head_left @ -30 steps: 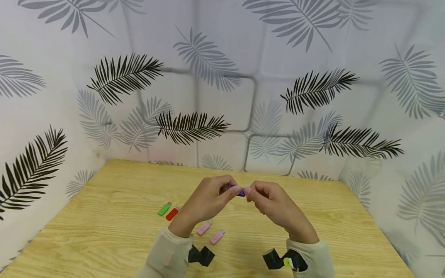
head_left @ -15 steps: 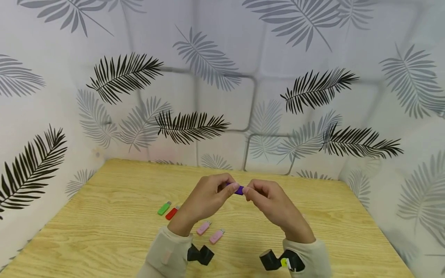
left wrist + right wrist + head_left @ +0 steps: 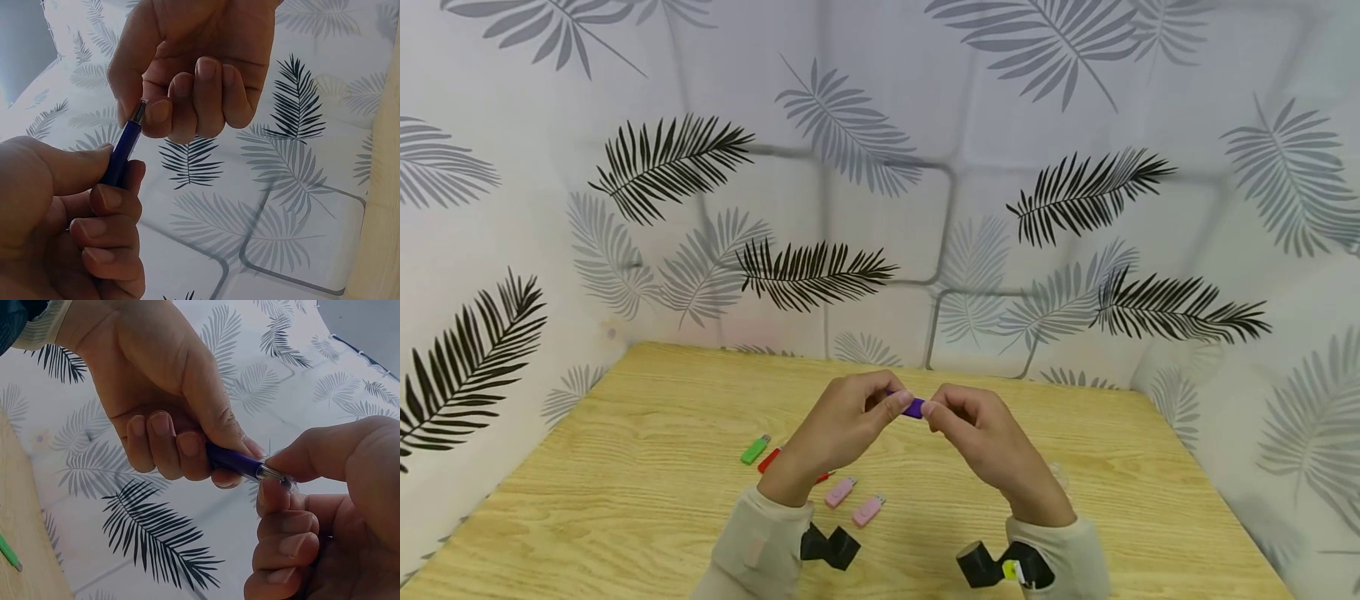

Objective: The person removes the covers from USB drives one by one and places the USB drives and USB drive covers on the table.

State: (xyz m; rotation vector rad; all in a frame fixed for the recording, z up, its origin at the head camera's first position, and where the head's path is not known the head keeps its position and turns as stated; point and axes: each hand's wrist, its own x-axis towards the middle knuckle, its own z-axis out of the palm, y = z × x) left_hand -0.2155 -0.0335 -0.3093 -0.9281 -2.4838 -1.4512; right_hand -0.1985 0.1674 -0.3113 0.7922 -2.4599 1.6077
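Observation:
Both hands hold a purple USB stick above the table. My left hand pinches its purple body between thumb and fingers, as the left wrist view shows with the stick's casing. My right hand pinches the metal plug end between thumb and index finger. In the right wrist view something small and transparent shows at the right fingertips around the metal plug; its exact shape is unclear. The other fingers of both hands are curled.
On the wooden table lie a green USB stick, a red one partly behind my left wrist, another red piece, and two pink USB sticks. Small clear pieces lie beside my right forearm. Leaf-patterned fabric stands behind.
Both hands have drifted slightly up and left with the purple stick. More of its purple body shows between them. A red piece and clear pieces have come into sight beside the forearms.

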